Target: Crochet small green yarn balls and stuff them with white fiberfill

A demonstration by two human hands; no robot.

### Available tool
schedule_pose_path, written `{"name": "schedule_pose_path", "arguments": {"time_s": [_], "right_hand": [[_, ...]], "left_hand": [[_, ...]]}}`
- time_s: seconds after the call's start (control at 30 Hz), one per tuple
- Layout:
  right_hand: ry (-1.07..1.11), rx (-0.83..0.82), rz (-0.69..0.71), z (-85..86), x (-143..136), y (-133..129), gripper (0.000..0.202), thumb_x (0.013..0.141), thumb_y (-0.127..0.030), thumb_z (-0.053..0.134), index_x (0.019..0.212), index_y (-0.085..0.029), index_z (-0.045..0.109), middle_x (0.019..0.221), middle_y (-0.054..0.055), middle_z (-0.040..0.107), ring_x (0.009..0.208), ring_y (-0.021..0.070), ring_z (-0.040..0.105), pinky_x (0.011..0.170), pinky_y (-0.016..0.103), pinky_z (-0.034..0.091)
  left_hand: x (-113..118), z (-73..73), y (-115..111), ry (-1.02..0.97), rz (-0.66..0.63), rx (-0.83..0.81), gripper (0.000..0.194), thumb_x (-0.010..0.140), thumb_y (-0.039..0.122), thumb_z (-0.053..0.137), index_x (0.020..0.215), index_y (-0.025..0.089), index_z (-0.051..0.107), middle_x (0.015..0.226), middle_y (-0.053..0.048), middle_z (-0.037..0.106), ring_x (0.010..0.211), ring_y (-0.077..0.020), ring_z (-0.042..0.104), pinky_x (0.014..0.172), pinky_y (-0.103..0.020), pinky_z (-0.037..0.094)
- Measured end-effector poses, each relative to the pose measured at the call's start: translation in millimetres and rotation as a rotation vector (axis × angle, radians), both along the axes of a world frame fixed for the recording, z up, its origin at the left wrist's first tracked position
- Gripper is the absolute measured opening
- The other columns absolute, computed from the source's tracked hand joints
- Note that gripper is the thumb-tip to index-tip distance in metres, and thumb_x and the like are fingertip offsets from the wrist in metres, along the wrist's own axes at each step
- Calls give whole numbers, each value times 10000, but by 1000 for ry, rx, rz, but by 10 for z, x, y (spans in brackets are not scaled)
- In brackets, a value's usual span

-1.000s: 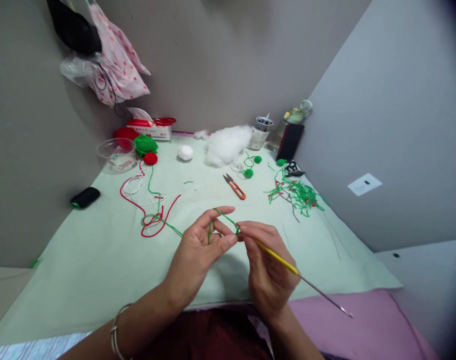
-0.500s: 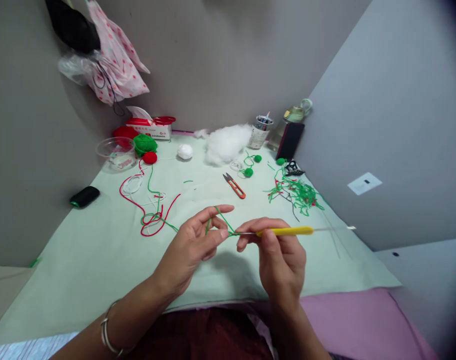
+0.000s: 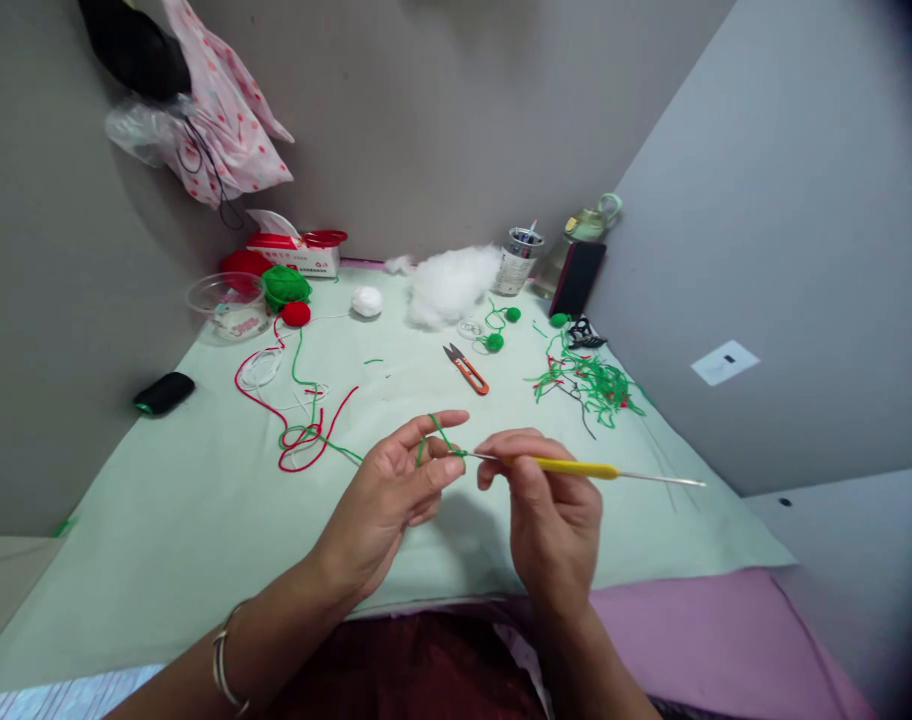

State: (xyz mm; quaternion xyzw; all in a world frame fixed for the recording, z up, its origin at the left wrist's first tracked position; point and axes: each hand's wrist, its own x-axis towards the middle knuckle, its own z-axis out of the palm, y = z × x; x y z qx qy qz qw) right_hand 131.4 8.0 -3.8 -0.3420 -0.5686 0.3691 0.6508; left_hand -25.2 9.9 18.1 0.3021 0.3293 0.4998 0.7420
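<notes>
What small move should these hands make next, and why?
Perhaps the right hand should catch the green yarn with the yellow-handled hook: one end meets that yarn, stretched over the raised index finger of the left hand.

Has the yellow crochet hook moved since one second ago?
Yes: the yellow crochet hook has swung upward at its free end, appearing nearer the white wall plate.

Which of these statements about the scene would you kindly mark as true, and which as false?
1. The right hand holds the yellow-handled hook. True.
2. The yarn over the left hand's raised finger is red. False: it is green.
3. The orange snips lie untouched by either hand. True.
4. The white ball sits right of the fluffy stuffing. False: it sits left of it.
5. The yarn scraps lie right of the snips. True.
</notes>
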Motion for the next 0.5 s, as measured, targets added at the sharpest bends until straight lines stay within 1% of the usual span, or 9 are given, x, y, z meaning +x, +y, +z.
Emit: {"name": "schedule_pose_path", "arguments": {"time_s": [0.07, 0.13, 0.23, 0.4, 0.5], "right_hand": [[-52, 1, 12, -2, -17, 8, 193, 1027, -197, 612, 1032, -264, 792, 957, 30, 754, 760, 141, 655, 693, 298, 555], [-87, 3, -9, -9, -30, 0, 203, 1030, -185, 609, 1052, -271, 791, 957, 19, 758, 762, 129, 657, 706, 283, 556], [-103, -7, -37, -10, -37, -22, 210, 1038, -180, 593, 1037, -271, 782, 920, -1, 738, 732, 111, 652, 694, 264, 550], [-131, 23, -56, 1, -23, -42, 219, 1040, -167, 584, 1051, -267, 778, 926, 6, 732, 743, 118, 653, 698, 277, 544], [-86, 25, -58, -8, -6, -31, 222, 1043, -175, 577, 1051, -260, 781, 959, 23, 734, 744, 130, 655, 696, 302, 539]], "left_hand": [[10, -18, -11, 48, 14, 33, 374, 845, 258, 854, 1204, 214, 762, 802, 45, 555, 541, -23, 299, 474, -186, 223], [17, -43, -18, 90, 25, 52, 345, 845, 273, 854, 1179, 229, 779, 829, 38, 565, 565, -31, 330, 481, -182, 243], [22, -74, -20, 119, 48, 47, 338, 836, 282, 864, 1166, 259, 791, 885, 37, 588, 556, -21, 325, 477, -182, 249], [30, -70, -9, 91, 72, 22, 348, 812, 277, 890, 1146, 250, 796, 780, 62, 529, 531, -18, 303, 463, -176, 228], [16, -55, 0, 76, 95, 14, 367, 818, 259, 886, 1170, 230, 784, 769, 63, 533, 524, -12, 300, 466, -172, 233]]}}
